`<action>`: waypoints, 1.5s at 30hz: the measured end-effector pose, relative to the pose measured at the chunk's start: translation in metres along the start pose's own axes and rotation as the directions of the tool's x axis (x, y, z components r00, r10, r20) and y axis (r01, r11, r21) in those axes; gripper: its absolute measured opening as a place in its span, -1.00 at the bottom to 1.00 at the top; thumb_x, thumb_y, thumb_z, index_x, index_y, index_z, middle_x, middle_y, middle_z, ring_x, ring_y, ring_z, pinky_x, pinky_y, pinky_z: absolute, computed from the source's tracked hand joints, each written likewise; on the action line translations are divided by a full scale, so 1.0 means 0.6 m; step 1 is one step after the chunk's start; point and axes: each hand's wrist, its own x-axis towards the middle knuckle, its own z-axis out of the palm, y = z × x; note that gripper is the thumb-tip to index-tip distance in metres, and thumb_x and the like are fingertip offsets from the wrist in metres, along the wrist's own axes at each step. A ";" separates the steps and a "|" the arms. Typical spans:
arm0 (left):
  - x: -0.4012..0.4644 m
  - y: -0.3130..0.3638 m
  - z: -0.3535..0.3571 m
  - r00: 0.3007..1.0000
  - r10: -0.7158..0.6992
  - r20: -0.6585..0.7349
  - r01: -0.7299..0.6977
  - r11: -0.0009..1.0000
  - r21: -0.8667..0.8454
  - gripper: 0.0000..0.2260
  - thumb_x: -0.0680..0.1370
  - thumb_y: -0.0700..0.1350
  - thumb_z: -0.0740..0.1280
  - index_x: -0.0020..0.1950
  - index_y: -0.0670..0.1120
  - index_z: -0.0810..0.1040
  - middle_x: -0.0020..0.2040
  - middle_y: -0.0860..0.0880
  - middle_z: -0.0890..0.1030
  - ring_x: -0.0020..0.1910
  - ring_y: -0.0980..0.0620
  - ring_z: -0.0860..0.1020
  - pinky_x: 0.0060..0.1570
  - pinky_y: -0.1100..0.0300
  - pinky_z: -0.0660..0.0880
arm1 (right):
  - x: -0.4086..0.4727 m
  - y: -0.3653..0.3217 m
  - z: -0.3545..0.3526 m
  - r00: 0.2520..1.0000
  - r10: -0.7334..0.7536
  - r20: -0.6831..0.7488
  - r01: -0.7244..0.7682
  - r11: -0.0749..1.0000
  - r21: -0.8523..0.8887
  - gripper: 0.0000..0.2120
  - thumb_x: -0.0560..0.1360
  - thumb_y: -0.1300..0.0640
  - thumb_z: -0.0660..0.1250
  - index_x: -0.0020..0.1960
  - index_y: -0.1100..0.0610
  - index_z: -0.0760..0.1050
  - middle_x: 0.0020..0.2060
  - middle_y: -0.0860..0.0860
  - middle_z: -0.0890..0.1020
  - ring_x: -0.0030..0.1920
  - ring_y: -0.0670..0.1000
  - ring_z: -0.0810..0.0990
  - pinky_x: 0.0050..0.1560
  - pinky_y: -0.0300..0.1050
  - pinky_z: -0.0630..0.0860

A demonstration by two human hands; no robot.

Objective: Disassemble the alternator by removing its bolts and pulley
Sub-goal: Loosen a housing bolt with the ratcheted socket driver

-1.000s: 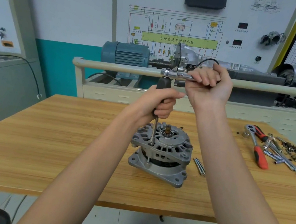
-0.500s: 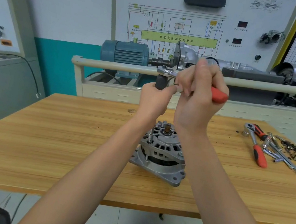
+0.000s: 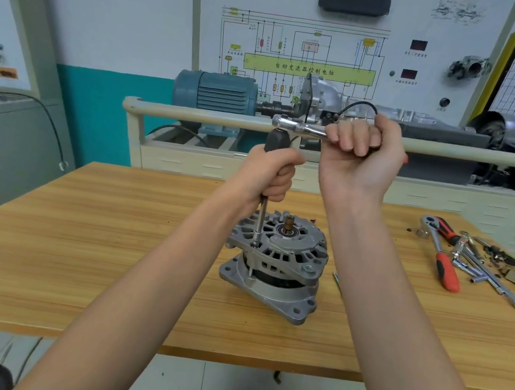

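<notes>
The left hand [image 3: 274,172] has its grip curled tight round the black handle of the extension bar [image 3: 260,220], which stands upright with its lower end seated on a bolt at the left rim of the alternator [image 3: 276,261]. The right hand [image 3: 364,150] wraps its grip closed round the handle of the ratchet wrench [image 3: 299,127], whose head sits on top of the bar and whose chrome shaft runs out to the right. The alternator stands on the desk [image 3: 76,234] near its middle, shaft end up. Half a second ago the right hand was nearer the left, with the red handle end showing at right; now it is swung out to the right and the handle lies nearly level.
</notes>
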 end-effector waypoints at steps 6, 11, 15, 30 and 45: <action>0.010 -0.008 0.031 0.912 0.065 -0.404 -0.024 0.994 0.107 -0.68 0.50 -0.25 0.31 -0.36 -0.06 0.25 -0.48 0.00 0.23 -0.54 0.06 0.17 -0.55 0.30 0.14 | -0.053 0.041 0.017 0.823 -0.383 0.419 0.555 0.697 -0.453 -0.65 0.53 0.33 0.16 -0.39 0.06 0.28 -0.57 -0.07 0.32 -0.49 0.00 0.27 -0.37 -0.07 0.26; 0.004 -0.010 0.018 0.967 0.071 -0.243 -0.057 0.996 0.066 -0.67 0.48 -0.32 0.30 -0.37 -0.06 0.25 -0.58 0.07 0.23 -0.62 0.10 0.15 -0.57 0.32 0.14 | -0.042 0.031 0.020 0.859 -0.334 0.388 0.482 0.781 -0.397 -0.61 0.53 0.31 0.16 -0.44 0.08 0.27 -0.60 -0.05 0.28 -0.52 0.00 0.21 -0.39 -0.04 0.19; 0.001 -0.003 -0.007 0.999 0.052 0.000 -0.052 0.999 -0.001 -0.68 0.52 -0.31 0.29 -0.39 -0.10 0.31 -0.59 0.02 0.27 -0.60 0.05 0.21 -0.53 0.26 0.22 | 0.006 -0.002 0.007 0.995 0.006 0.101 0.000 0.999 -0.051 -0.48 0.58 0.27 0.09 -0.56 0.08 0.22 -0.65 -0.05 0.21 -0.59 -0.06 0.18 -0.48 -0.19 0.24; 0.003 -0.013 0.030 0.946 0.039 -0.321 -0.011 0.996 0.087 -0.71 0.53 -0.29 0.27 -0.34 -0.10 0.27 -0.51 -0.03 0.26 -0.55 0.02 0.19 -0.55 0.30 0.14 | -0.048 0.034 0.017 0.846 -0.380 0.374 0.521 0.735 -0.434 -0.62 0.53 0.31 0.17 -0.42 0.05 0.29 -0.58 -0.07 0.31 -0.50 -0.02 0.24 -0.38 -0.11 0.25; -0.001 -0.009 0.001 0.989 -0.037 0.140 0.038 0.999 -0.003 -0.57 0.55 -0.26 0.26 -0.50 -0.05 0.27 -0.62 0.03 0.21 -0.65 0.08 0.17 -0.56 0.26 0.16 | 0.042 -0.018 -0.007 0.979 0.191 -0.071 -0.176 0.968 0.177 -0.52 0.56 0.27 0.10 -0.53 0.09 0.18 -0.67 -0.06 0.19 -0.64 -0.07 0.15 -0.57 -0.27 0.16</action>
